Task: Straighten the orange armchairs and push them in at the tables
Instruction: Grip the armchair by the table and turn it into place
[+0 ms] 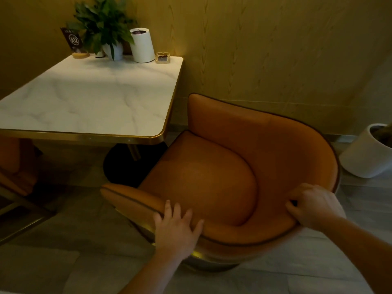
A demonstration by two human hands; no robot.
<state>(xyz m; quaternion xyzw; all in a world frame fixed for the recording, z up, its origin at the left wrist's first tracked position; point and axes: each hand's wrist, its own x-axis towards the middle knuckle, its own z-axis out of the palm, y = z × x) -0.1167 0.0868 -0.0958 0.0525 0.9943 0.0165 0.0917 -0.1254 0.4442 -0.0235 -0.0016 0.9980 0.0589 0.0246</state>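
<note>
Hands both on the near rim of the chair's curved back. Left hand (176,229) lies flat, fingers spread over the rim where the back runs into the near armrest; it presses and does not wrap. Right hand (314,205) has its fingers curled over the rim farther round the curve, gripping it.

Orange armchair (212,177) is directly ahead of the hands, with the seat between and beyond them. Its open front points forward and left of the hands, toward the corner of the tabletop (84,98) and the black pedestal (127,166) beneath, so it is not square to the table's edge. The near armrest tip reaches out left of the left hand. The far armrest rises ahead of the left hand, near the tabletop's right edge and not under it.

Judgement: chair skewed, not yet pushed in. The right hand sits on the outer side of the curve, so it likely drives the turn while the left steadies — then both push forward-left. Risk: far armrest catching the tabletop's gold edge.
</note>
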